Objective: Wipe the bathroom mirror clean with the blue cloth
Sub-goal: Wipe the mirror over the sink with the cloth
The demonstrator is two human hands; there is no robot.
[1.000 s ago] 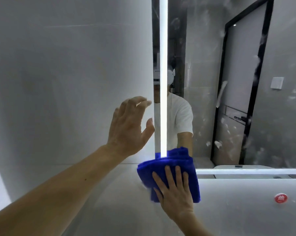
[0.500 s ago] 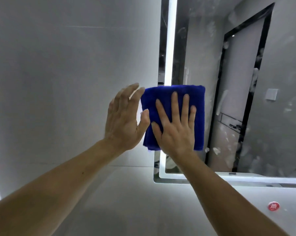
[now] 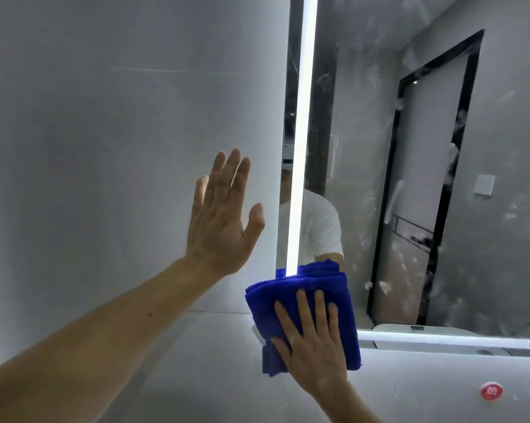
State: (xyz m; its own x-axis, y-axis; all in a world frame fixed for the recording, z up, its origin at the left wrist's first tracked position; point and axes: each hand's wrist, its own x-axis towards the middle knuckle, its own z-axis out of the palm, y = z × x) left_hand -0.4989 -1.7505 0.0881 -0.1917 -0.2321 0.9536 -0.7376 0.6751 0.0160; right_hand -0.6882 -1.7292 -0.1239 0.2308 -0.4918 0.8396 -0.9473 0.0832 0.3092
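Note:
The bathroom mirror point(image 3: 364, 148) fills the right half of the view, edged by a lit strip and smeared with white streaks and spots. A folded blue cloth point(image 3: 300, 294) lies flat over its lower left corner. My right hand point(image 3: 314, 343) presses on the cloth with fingers spread. My left hand point(image 3: 221, 221) is flat against the grey wall just left of the mirror's edge, fingers straight and holding nothing.
A grey tiled wall point(image 3: 120, 178) runs left of the mirror and below it. A small round red sticker point(image 3: 491, 391) sits on the wall at the lower right. The mirror reflects a black-framed door point(image 3: 425, 193) and a person in a white shirt.
My right hand has slid the cloth down from mid-height on the mirror's left edge to the lower left corner. My left hand stays on the wall.

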